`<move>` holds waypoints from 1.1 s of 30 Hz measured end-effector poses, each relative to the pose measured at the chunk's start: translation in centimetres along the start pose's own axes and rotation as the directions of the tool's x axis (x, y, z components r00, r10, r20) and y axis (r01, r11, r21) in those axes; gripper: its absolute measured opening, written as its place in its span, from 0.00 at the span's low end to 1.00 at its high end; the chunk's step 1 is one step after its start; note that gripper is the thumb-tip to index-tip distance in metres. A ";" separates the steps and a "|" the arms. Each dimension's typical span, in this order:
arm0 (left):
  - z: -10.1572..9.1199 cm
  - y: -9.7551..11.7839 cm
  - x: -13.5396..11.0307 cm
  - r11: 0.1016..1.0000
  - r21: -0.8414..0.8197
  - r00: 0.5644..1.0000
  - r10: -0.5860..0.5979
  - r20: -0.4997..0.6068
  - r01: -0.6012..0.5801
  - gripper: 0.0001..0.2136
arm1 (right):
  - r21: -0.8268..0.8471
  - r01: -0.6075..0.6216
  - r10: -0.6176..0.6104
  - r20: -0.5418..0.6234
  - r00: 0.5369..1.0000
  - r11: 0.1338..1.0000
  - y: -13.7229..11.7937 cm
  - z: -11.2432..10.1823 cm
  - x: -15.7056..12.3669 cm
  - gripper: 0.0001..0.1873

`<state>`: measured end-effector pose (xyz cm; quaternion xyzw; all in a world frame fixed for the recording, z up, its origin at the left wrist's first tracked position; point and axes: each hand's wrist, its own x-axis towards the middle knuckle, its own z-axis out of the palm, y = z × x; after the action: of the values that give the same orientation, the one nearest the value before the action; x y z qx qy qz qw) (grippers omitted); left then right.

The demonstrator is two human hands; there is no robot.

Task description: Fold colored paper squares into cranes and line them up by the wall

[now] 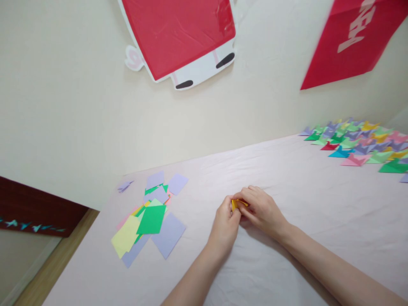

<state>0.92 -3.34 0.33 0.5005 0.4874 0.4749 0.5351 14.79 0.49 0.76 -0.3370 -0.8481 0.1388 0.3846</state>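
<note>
A small folded piece of yellow paper [235, 204] is pinched between my two hands, just above the pale cloth-covered table. My left hand [225, 221] grips its left side, fingers closed. My right hand [263, 210] curls over the right side, with thumb and fingers closed on the paper. Much of the paper is hidden behind my fingers, so its full shape cannot be made out. Left of my hands lies a loose pile of coloured paper squares, with a green square [151, 219] on top, a pale yellow square [126, 236] and a purple square [168, 236].
Rows of many-coloured folded paper figures [355, 160] stand at the table's far right. A small purple folded paper [125, 186] lies near the far left edge. Behind the table [95, 263] rises a wall with red decorations [185, 34].
</note>
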 end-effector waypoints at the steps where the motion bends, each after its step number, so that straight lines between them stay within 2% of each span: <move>1: 0.0 0.0 0.1 0.999 -0.042 0.999 -0.025 0.026 0.026 0.10 | 0.042 -0.008 0.009 -0.006 1.000 0.999 0.1 0.0 -0.1 0.09; 5: 0.0 -0.1 0.5 0.986 -0.127 0.990 -0.091 0.105 0.104 0.09 | 0.186 -0.095 0.098 -0.007 0.995 0.978 0.3 0.0 -0.1 0.10; 9: -0.1 0.5 0.6 0.968 -0.177 0.979 -0.157 0.131 0.179 0.10 | 0.243 -0.198 0.199 0.022 0.980 0.949 0.1 -0.1 -0.1 0.08; 13: -0.6 1.4 0.5 0.938 -0.231 0.961 -0.224 0.163 0.258 0.11 | 0.247 -0.211 0.203 0.056 0.978 0.946 -0.1 -0.4 0.0 0.08; 16: -1.1 1.8 0.6 0.923 -0.266 0.952 -0.230 0.203 0.279 0.12 | 0.283 -0.233 0.215 0.094 0.972 0.930 0.0 -0.5 0.0 0.05; 19: -1.4 1.8 0.6 0.916 -0.274 0.944 -0.229 0.238 0.292 0.15 | 0.329 -0.284 0.263 0.109 0.959 0.901 0.3 -0.5 0.0 0.07; 25: -1.0 1.0 0.6 0.940 -0.237 0.965 -0.216 0.150 0.247 0.22 | 0.436 -0.403 0.380 0.143 0.914 0.805 0.6 -0.2 0.0 0.09; 29: -0.8 0.6 0.6 0.952 -0.206 0.973 -0.212 0.095 0.227 0.22 | 0.444 -0.417 0.411 0.114 0.904 0.793 0.7 -0.1 -0.1 0.10; 33: -0.7 0.1 0.5 0.973 -0.139 0.982 -0.183 0.035 0.186 0.21 | 0.482 -0.426 0.409 0.146 0.901 0.765 0.7 -0.1 -0.1 0.10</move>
<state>0.22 -2.77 0.38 0.4189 0.4911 0.4511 0.6163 15.28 0.94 0.45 -0.4029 -0.6918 0.4421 0.4045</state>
